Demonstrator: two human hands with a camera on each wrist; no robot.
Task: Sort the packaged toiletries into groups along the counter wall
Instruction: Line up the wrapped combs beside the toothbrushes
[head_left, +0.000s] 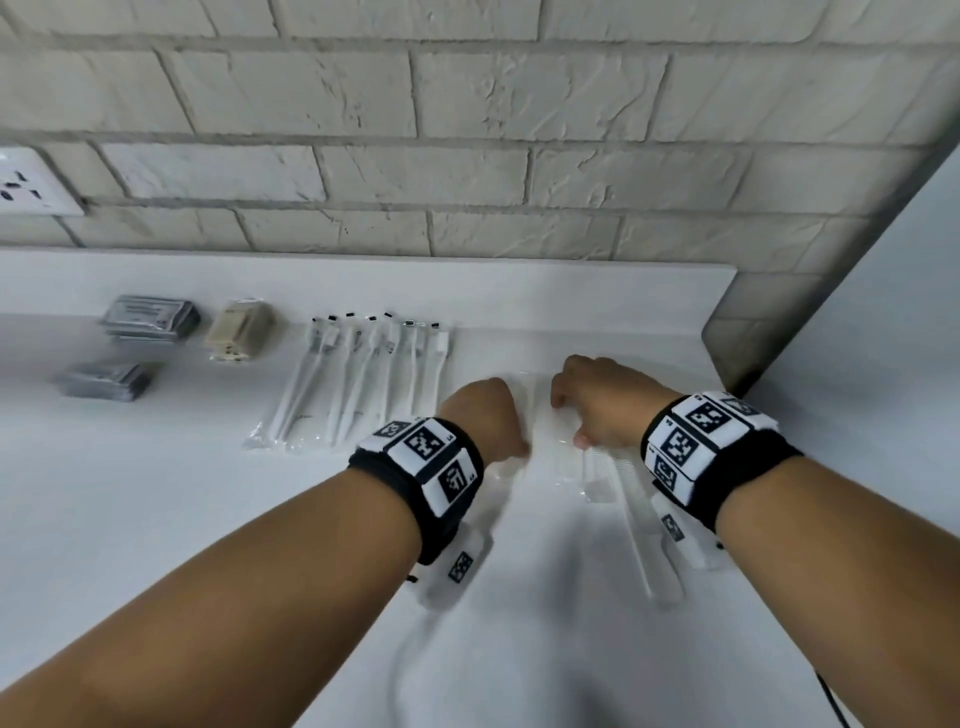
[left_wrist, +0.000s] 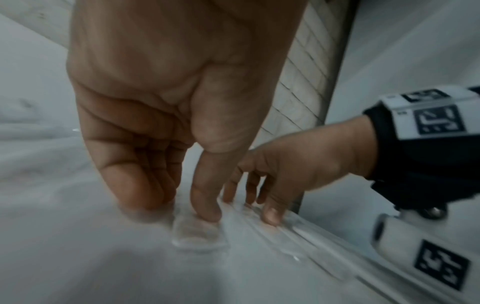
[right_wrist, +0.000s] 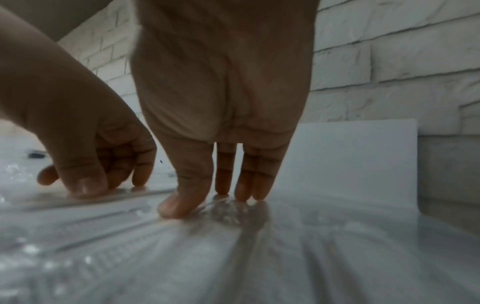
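Wall socket (head_left: 36, 182) cut off at left edge, head view. Print on grey packets (head_left: 150, 318) too blurred to read. Clear wrappers (head_left: 558, 441) under both hands indistinct; contents uncertain.

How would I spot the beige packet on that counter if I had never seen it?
Start at the brick wall and drop to the white counter below it. In the row along the wall, the beige packet sits between the grey packets and the wrapped toothbrushes. It alone is tan and blocky.

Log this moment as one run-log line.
stage: grouping combs | left hand: fingertips on clear comb packets | right hand: fingertips on same packets | toothbrushes: already grouped by wall
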